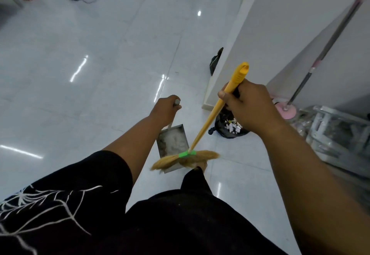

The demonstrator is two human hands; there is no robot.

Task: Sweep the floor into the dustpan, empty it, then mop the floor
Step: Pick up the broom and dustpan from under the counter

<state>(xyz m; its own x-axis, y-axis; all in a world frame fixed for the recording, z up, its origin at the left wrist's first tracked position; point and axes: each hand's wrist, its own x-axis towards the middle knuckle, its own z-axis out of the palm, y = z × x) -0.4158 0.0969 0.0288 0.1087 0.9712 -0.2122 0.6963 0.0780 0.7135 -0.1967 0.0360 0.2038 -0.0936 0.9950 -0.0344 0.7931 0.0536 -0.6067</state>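
your left hand (166, 110) is gripping the metal dustpan (173, 142) down at the tiled floor (100, 74), your right hand (248, 106) clamping the yellow broom (210, 118), bristles (186, 159) at the pan's lip, where keeping that lip flat should be helping short strokes.

You stand on a glossy white tiled floor (80, 94). Just ahead of you on it sit a metal dustpan (173, 140), a black rubbish bag (220, 128) holding paper scraps, and a pink mop base (288, 112) beside the wall.
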